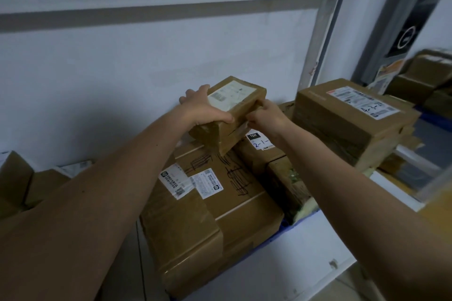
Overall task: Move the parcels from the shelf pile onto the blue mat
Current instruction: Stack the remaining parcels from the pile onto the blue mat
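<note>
Both hands, left hand (pixel 203 107) and right hand (pixel 267 115), grip a small taped parcel (pixel 230 115), fingers (pixel 220 118) curled round its edges, above a larger box (pixel 215 205).

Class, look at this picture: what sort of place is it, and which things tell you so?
Probably a parcel storeroom or pickup point. Taped cardboard boxes with shipping labels are piled on a shelf, and two hands grip a small parcel.

A parcel storeroom is indicated. Taped cardboard cartons (pixel 210 205) bearing printed shipping labels (pixel 208 182) are stacked below the hands; further labelled cartons (pixel 352 115) are piled to their right, against a metal shelving upright (pixel 325 39).
</note>
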